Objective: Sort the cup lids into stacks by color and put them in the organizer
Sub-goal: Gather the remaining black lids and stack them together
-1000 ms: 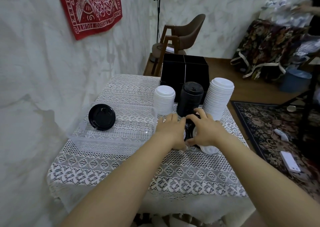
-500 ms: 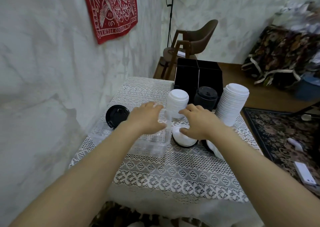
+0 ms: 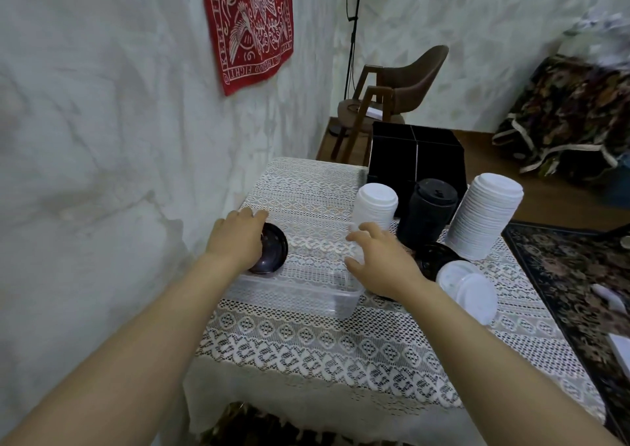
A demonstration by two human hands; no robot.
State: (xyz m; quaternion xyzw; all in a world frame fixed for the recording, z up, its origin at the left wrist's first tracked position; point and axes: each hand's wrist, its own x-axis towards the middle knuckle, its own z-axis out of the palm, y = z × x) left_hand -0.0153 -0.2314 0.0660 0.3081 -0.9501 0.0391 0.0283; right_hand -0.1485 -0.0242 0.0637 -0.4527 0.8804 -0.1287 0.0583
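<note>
Left hand [image 3: 238, 237]: laid palm-down over the left part of a black lid [image 3: 271, 253], fingers close together and reaching past its far edge. Whether they curl round the rim cannot be told. The lid lies inside a clear plastic container [image 3: 306, 295], at the end under this hand.

Right hand [image 3: 381, 261]: palm-down, fingers loosely spread, thumb out toward the left hand, nothing held. It sits over the other end of the container; contact with the rim cannot be told.

Just beyond the right fingertips stands a short white stack [image 3: 375, 207] of lids, upright. Further to that hand's right stand a black stack [image 3: 428, 214] and then a tall white stack [image 3: 484, 215], all three close together. Behind the stacks is the black organizer [image 3: 416, 159], divided into compartments; its contents are not visible.

Immediately right of the right hand a loose black lid [image 3: 436, 256] lies on the lace tablecloth [image 3: 306, 343], partly hidden by the hand. Right of the wrist lie loose white lids [image 3: 467, 289], overlapping one another
</note>
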